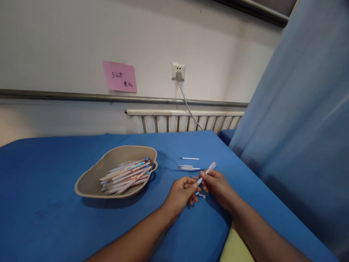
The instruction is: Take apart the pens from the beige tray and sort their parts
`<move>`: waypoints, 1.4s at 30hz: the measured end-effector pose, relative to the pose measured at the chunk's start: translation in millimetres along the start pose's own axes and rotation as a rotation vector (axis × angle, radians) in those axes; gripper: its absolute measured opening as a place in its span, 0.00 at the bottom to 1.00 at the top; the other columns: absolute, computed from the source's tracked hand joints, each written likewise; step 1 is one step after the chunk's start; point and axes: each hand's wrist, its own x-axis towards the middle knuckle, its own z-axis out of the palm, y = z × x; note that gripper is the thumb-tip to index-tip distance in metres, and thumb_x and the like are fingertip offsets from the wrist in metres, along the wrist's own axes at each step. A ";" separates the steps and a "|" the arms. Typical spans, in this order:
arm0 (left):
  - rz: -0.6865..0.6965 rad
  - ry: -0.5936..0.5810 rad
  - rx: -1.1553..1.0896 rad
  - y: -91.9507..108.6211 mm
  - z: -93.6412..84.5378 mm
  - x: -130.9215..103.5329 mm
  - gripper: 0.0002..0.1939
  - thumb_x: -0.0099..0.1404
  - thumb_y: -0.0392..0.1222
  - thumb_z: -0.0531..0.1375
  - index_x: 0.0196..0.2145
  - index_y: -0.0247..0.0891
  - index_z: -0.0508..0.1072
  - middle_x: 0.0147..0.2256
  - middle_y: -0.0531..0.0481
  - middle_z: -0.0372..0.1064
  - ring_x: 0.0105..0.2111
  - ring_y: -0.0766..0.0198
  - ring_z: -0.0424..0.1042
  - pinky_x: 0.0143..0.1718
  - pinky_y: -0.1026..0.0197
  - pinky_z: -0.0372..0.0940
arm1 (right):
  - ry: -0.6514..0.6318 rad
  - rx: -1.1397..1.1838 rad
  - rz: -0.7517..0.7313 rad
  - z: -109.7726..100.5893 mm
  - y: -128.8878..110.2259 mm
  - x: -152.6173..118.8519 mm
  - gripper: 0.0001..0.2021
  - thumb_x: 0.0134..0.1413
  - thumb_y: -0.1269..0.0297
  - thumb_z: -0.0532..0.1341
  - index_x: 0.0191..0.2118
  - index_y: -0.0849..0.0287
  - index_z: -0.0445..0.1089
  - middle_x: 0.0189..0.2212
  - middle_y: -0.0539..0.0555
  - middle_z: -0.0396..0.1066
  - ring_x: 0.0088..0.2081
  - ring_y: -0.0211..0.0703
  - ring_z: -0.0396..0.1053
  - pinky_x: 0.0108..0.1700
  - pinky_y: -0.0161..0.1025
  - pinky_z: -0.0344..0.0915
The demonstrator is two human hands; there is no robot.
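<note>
Between my two hands is a slim pen with a clear end tilted up and to the right and a pale blue part lower down. My left hand pinches its lower end, and my right hand grips it nearer the middle. On the blue cloth just beyond lie a thin white pen refill and a few pale pen parts. Small white pieces rest below my fingers, and a pinkish bit is partly hidden behind them.
A beige basin with many pens stands to the left on the blue-covered table. A blue curtain hangs at the right. Behind are a metal rail, a pink note and a socket with a plugged-in cord.
</note>
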 end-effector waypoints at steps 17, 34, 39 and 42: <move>0.035 -0.094 0.083 1.5 -0.8 -1.3 0.16 0.57 0.51 0.61 0.30 0.34 0.66 0.20 0.55 0.68 0.10 0.75 0.57 0.12 0.71 0.49 | 0.010 -0.198 0.004 -2.2 -4.6 0.3 0.21 0.39 0.46 0.67 0.23 0.61 0.64 0.15 0.46 0.63 0.15 0.31 0.58 0.19 0.31 0.52; 0.060 -0.176 0.085 -2.6 -1.9 -2.3 0.17 0.56 0.52 0.61 0.29 0.34 0.66 0.21 0.53 0.68 0.14 0.72 0.64 0.14 0.70 0.56 | 0.018 -0.323 -0.092 2.1 -3.8 0.1 0.21 0.35 0.47 0.68 0.22 0.61 0.64 0.14 0.44 0.60 0.15 0.30 0.54 0.18 0.31 0.49; 0.068 -0.194 0.016 1.1 -2.2 -2.5 0.19 0.53 0.53 0.64 0.30 0.34 0.68 0.25 0.50 0.70 0.18 0.69 0.68 0.18 0.68 0.60 | -0.033 -0.324 -0.162 3.0 -3.9 -3.3 0.21 0.38 0.45 0.66 0.24 0.61 0.65 0.15 0.45 0.62 0.17 0.32 0.56 0.20 0.32 0.52; 0.054 -0.169 -0.032 3.2 -2.9 -1.8 0.20 0.52 0.54 0.65 0.31 0.33 0.68 0.26 0.49 0.70 0.20 0.68 0.69 0.20 0.67 0.61 | -0.058 -0.237 -0.171 2.0 -4.6 -5.0 0.22 0.45 0.42 0.62 0.29 0.61 0.69 0.17 0.47 0.63 0.18 0.33 0.59 0.22 0.33 0.55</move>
